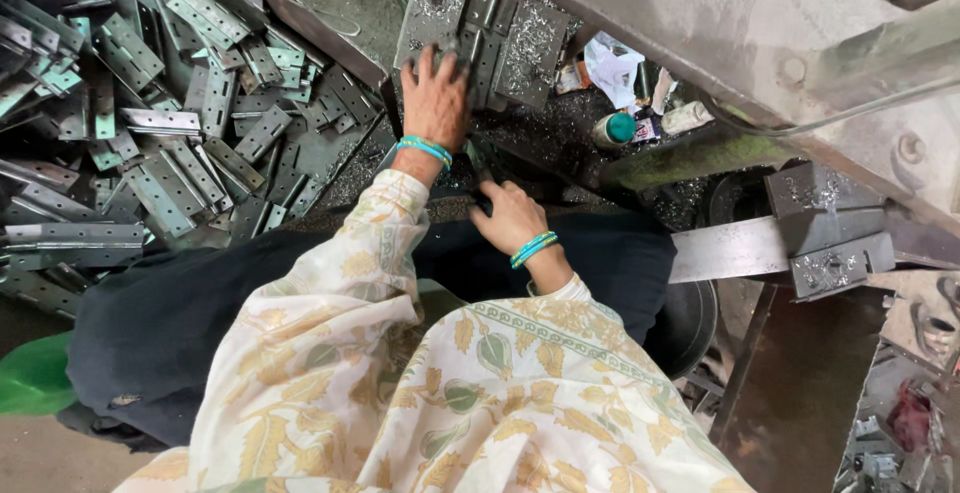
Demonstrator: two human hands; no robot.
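My left hand [435,98] reaches forward and lies on grey hinge plates [490,38] on the machine bed, fingers curled over the edge of one plate. Metal shavings cover these plates. My right hand [508,215] is lower and closer to me, its fingers closed around a small dark metal piece [482,161] at the bed's near edge; what that piece is cannot be made out. Both wrists wear turquoise bangles. My patterned cream sleeves and dark lap fill the lower part of the view.
A big heap of loose grey hinges [170,143] lies to the left. A green-capped bottle [614,130] and a white plastic bag [610,61] sit among shavings behind the bed. A heavy machine frame [830,238] stands at the right, and a green bag [35,375] at lower left.
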